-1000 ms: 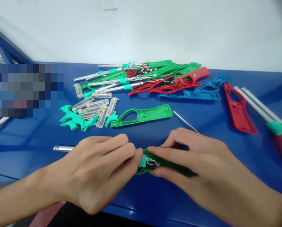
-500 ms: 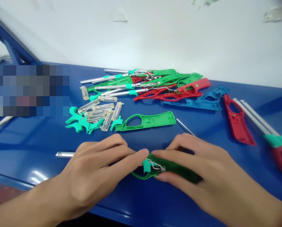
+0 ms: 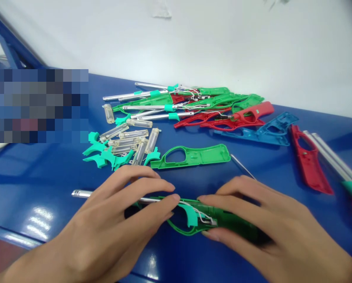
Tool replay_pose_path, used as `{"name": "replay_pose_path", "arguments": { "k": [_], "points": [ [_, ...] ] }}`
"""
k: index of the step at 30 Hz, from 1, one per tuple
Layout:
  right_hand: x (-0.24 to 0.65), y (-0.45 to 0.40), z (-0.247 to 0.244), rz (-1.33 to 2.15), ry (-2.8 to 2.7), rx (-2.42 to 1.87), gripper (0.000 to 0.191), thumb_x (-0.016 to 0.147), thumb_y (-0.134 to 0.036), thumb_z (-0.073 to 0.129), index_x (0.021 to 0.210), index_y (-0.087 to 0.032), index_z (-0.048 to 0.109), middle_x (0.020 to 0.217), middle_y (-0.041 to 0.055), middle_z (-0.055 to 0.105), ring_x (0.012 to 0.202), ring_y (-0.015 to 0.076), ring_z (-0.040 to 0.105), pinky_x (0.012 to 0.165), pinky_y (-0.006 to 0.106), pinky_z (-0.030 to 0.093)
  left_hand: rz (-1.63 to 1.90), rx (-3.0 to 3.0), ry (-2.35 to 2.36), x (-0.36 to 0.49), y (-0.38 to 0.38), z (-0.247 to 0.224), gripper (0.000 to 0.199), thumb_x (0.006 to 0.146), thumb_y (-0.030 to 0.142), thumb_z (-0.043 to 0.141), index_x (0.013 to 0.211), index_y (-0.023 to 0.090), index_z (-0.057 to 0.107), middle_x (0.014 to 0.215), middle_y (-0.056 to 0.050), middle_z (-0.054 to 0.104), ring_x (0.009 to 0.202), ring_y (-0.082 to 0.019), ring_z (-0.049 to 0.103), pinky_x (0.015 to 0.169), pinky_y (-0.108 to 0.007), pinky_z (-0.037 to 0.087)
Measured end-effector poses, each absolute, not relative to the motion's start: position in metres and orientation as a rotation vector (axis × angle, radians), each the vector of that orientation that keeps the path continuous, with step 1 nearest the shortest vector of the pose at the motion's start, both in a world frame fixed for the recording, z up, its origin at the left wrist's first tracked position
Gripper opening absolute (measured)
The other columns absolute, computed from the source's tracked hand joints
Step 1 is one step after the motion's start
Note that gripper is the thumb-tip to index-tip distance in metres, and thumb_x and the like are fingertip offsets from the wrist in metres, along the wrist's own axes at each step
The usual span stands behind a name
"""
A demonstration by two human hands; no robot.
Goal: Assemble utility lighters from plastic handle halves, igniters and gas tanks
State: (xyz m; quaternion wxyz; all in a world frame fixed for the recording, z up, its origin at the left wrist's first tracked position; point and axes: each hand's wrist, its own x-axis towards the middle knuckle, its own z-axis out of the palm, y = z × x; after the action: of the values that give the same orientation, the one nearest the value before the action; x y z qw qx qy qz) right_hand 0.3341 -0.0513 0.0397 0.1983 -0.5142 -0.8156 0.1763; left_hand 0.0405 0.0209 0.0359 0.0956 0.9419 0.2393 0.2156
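A green handle shell [image 3: 190,232] lies on the blue table, with a teal trigger piece [image 3: 192,217] and thin white wires [image 3: 203,217] inside it. From its left end a metal tube [image 3: 80,193] sticks out past my left hand [image 3: 117,212], whose fingers press on the shell and tube near the trigger piece. My right hand [image 3: 252,212] grips the shell's right part between thumb and fingers, and its palm partly hides that end.
Behind my hands lie an empty green shell [image 3: 205,154], clear fuel tanks [image 3: 140,151] and teal triggers [image 3: 99,160]. Farther back is a pile with red shells [image 3: 254,112] and a blue shell [image 3: 277,127]. At right are a red shell [image 3: 311,169] and metal tubes [image 3: 332,155].
The camera view has shifted a little. My left fingers have lifted and spread slightly, showing more of the metal tube and teal trigger piece. My right hand keeps its grip.
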Motion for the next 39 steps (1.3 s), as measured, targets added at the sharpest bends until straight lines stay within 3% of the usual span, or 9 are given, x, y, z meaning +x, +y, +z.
{"name": "replay_pose_path", "arguments": {
  "k": [5,8,10,14,16,21,25,30,39],
  "points": [
    [0.345,-0.054,0.039,0.464,-2.36,-1.496,0.033,0.107,-0.042,0.071,0.14,-0.043,0.069,0.123,0.0004,0.08,0.117,0.027,0.078,0.097,0.042,0.07,0.693,2.749,0.736,0.038,0.019,0.029,0.041,0.109,0.01,0.061,0.147,0.024,0.068,0.141,-0.006,0.069,0.139,-0.025,0.054,0.12,-0.043,0.049],
    [0.349,-0.055,0.046,0.453,-2.304,-1.549,0.047,0.098,-0.061,0.078,0.141,-0.047,0.07,0.135,0.0017,0.077,0.116,0.0304,0.08,0.091,0.041,0.073,0.756,2.698,0.817,0.035,0.016,0.029,0.038,0.11,0.015,0.062,0.146,0.026,0.069,0.137,-0.005,0.07,0.138,-0.025,0.055,0.117,-0.042,0.05],
    [0.348,-0.054,0.051,0.479,-2.167,-1.568,0.044,0.1,-0.066,0.072,0.139,-0.045,0.071,0.134,0.0019,0.077,0.111,0.0293,0.082,0.086,0.037,0.073,0.756,2.689,0.863,0.031,0.015,0.028,0.037,0.11,0.017,0.062,0.146,0.027,0.069,0.135,-0.005,0.071,0.136,-0.025,0.057,0.113,-0.041,0.053],
    [0.344,-0.05,0.055,0.5,-1.966,-1.548,0.024,0.105,-0.057,0.069,0.125,-0.045,0.074,0.116,-0.0011,0.079,0.093,0.0224,0.084,0.07,0.026,0.071,0.743,2.706,0.902,0.02,0.015,0.026,0.037,0.109,0.019,0.062,0.144,0.029,0.07,0.132,-0.006,0.075,0.13,-0.027,0.062,0.107,-0.044,0.059],
    [0.345,-0.05,0.053,0.526,-1.951,-1.6,0.026,0.101,-0.06,0.073,0.123,-0.046,0.075,0.118,-0.0013,0.078,0.095,0.0232,0.083,0.074,0.029,0.072,0.703,2.714,0.917,0.015,0.017,0.026,0.037,0.108,0.019,0.063,0.143,0.029,0.07,0.13,-0.006,0.076,0.128,-0.028,0.064,0.105,-0.044,0.061],
    [0.353,-0.051,0.047,0.558,-2.224,-1.642,0.051,0.091,-0.061,0.084,0.138,-0.046,0.071,0.135,0.0012,0.074,0.117,0.0306,0.08,0.097,0.042,0.072,0.653,2.738,0.875,0.011,0.019,0.027,0.045,0.104,0.009,0.061,0.143,0.029,0.07,0.131,-0.006,0.075,0.128,-0.027,0.065,0.105,-0.04,0.06],
    [0.352,-0.046,0.048,0.467,-2.396,-1.589,0.035,0.097,-0.051,0.079,0.131,-0.041,0.075,0.12,0.0028,0.079,0.107,0.0323,0.082,0.091,0.046,0.073,0.623,2.718,0.856,0.013,0.019,0.031,0.046,0.102,0.003,0.057,0.137,0.03,0.071,0.126,-0.005,0.076,0.123,-0.025,0.064,0.1,-0.038,0.058],
    [0.35,-0.043,0.049,0.469,-2.427,-1.545,0.027,0.102,-0.042,0.072,0.128,-0.04,0.076,0.11,0.0031,0.08,0.097,0.0301,0.082,0.076,0.04,0.074,0.626,2.694,0.83,0.018,0.02,0.03,0.048,0.098,0.0,0.053,0.133,0.027,0.071,0.119,-0.005,0.075,0.114,-0.025,0.063,0.093,-0.038,0.056],
    [0.353,-0.045,0.048,0.407,-2.381,-1.564,0.028,0.1,-0.045,0.076,0.127,-0.042,0.078,0.116,0.0024,0.077,0.099,0.027,0.082,0.082,0.038,0.073,0.71,2.639,0.81,0.017,0.016,0.024,0.047,0.101,-0.004,0.051,0.134,0.023,0.069,0.119,-0.003,0.07,0.114,-0.022,0.055,0.102,-0.038,0.041]
  ]
}}
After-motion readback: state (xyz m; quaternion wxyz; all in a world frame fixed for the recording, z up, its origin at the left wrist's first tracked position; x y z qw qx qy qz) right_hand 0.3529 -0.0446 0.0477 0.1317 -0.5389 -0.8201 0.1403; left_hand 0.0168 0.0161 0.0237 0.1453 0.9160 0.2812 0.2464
